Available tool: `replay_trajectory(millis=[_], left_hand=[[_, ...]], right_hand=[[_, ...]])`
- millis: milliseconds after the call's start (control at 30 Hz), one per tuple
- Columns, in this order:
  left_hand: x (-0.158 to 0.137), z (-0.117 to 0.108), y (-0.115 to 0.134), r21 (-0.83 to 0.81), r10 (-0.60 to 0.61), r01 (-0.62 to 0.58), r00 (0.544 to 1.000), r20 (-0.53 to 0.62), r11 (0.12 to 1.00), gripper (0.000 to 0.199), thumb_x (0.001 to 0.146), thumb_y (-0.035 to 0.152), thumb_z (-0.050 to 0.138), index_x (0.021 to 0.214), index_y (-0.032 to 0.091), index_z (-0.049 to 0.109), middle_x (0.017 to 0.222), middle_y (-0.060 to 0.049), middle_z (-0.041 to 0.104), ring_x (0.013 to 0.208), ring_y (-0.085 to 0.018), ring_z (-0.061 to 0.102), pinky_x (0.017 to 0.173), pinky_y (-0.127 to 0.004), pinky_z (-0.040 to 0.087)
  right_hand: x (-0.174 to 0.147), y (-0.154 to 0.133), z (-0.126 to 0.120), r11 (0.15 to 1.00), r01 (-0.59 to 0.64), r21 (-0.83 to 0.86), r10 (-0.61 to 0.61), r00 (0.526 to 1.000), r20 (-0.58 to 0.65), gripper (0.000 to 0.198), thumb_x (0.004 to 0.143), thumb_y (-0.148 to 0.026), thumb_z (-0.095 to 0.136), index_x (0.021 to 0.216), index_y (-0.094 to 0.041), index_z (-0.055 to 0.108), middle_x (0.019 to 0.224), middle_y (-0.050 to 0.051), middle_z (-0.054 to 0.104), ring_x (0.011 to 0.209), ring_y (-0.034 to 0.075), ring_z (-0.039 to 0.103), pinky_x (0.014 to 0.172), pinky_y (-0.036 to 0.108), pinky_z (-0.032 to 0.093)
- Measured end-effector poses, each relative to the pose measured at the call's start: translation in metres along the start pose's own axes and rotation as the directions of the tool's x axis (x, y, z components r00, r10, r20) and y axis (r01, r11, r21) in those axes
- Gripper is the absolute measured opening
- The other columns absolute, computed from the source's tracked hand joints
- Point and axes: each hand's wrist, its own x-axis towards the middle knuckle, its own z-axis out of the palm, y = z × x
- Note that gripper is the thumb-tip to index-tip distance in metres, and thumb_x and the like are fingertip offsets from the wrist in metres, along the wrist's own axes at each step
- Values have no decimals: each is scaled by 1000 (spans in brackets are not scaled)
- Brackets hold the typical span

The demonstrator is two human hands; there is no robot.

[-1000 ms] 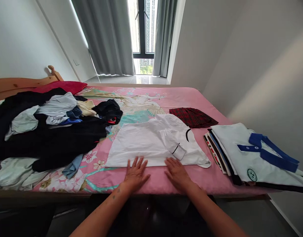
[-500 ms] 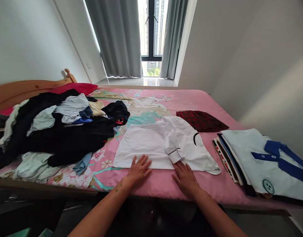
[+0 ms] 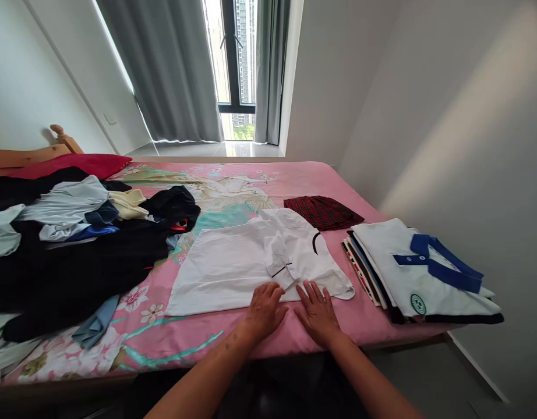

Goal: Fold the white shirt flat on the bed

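A white shirt (image 3: 220, 256) with black trim lies spread on the bed, its collar end towards the right. One sleeve (image 3: 277, 256) is folded across it, and the cuff with a thin black line points at my hands. My left hand (image 3: 265, 308) rests on the near edge of the shirt just below that cuff, fingers slightly bent and thumb apart. Beside it, my right hand (image 3: 317, 313) lies flat with fingers spread, the fingertips on the shirt's near edge. Neither hand grips the cloth.
On the left spreads a loose heap of clothes (image 3: 76, 262). To the right stands a stack of folded clothes, topped by a white polo shirt (image 3: 382, 256) with a blue collar. A red plaid garment (image 3: 323, 212) lies behind the shirt. The pink bed sheet (image 3: 198, 331) shows in front.
My left hand has slid right along the shirt's near edge to the cuff, close to my right hand. The view has turned to the right.
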Motion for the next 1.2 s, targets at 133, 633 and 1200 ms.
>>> replay_trajectory(millis=[133,633,1200], left_hand=[[41,26,4,-23,-249,251,967,52,968,56,69,29,66,122,20,48,131,-10,46,121,-28,40,100,-44,34],[110,-117,-53,-465,-436,440,892,123,768,43,77,50,50,101,16,65,63,1,58,54,-10,54,49,-20,40],[29,-232,-102,-551,-280,211,959,-43,807,16,64,30,63,60,15,65,101,-10,63,100,-22,56,90,-30,42]], right_hand=[[0,2,-3,1000,12,10,-12,1000,13,60,90,-51,34,144,-28,23,151,3,19,139,27,11,110,54,5],[4,-6,-16,989,-37,142,32,999,43,58,90,-50,34,141,-22,31,149,5,24,138,27,13,111,52,3],[50,-10,-10,966,197,166,-216,971,102,74,89,-63,23,145,-16,16,151,6,14,139,26,8,111,53,0]])
